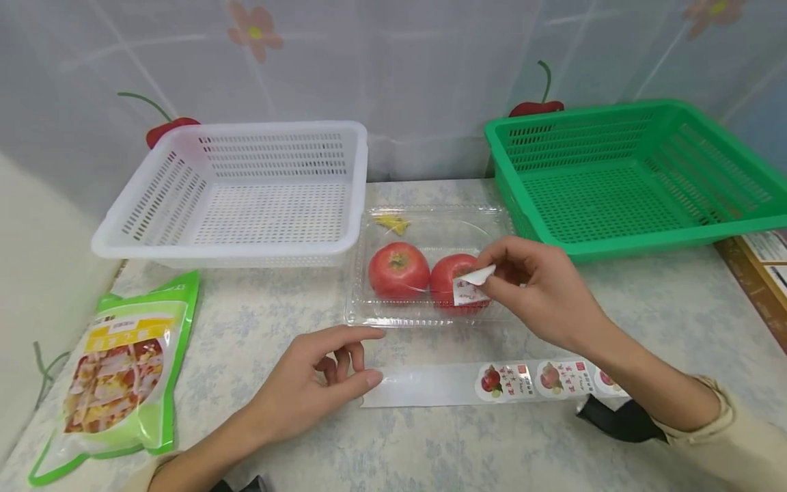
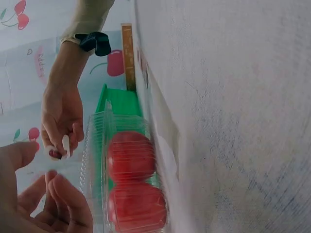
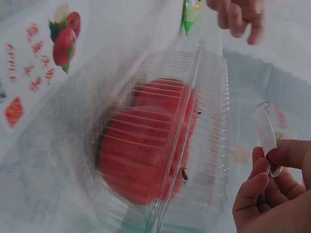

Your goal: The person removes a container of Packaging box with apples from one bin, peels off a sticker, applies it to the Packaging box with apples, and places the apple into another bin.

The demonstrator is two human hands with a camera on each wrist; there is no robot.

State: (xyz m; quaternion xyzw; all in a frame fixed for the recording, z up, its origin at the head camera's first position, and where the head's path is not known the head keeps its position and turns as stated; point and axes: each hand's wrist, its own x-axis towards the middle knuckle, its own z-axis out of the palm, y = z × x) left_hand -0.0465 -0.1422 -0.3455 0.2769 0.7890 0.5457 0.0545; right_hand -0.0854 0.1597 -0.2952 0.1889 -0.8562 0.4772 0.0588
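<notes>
Right hand (image 1: 547, 294) pinches a curled sticker (image 1: 467, 292) above the clear box (image 1: 384, 318), two apples (image 1: 399, 270) inside, on the surface (image 1: 264, 307). Left hand (image 1: 310, 376) empty, fingers loosely bent, beside the blank end of the label strip (image 1: 424, 387).

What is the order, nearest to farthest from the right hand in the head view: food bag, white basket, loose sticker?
1. Loose sticker: pinched by the right hand.
2. White basket: to the hand's left.
3. Food bag: farther left, at the picture's left side.
</notes>
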